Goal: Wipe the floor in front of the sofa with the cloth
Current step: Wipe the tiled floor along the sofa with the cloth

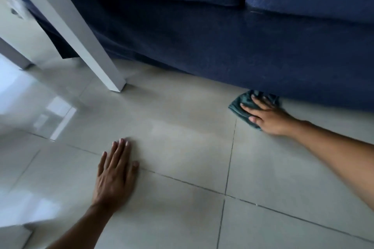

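Pale tiled floor (pixel 182 147) fills the lower view, its left part blurred and glossy. Behind it the blue sofa (pixel 222 46) is cut off at the top and right. White table legs (pixel 66 26) slant at left, tops out of view. Both forearms reach forward. Left hand (pixel 114 176) lies flat on the tiles, fingers straight and together. Right hand (pixel 267 116) presses the green cloth (pixel 240 109) to the floor with spread fingers, right at the sofa's bottom edge; the cloth's far side is hidden under the sofa.
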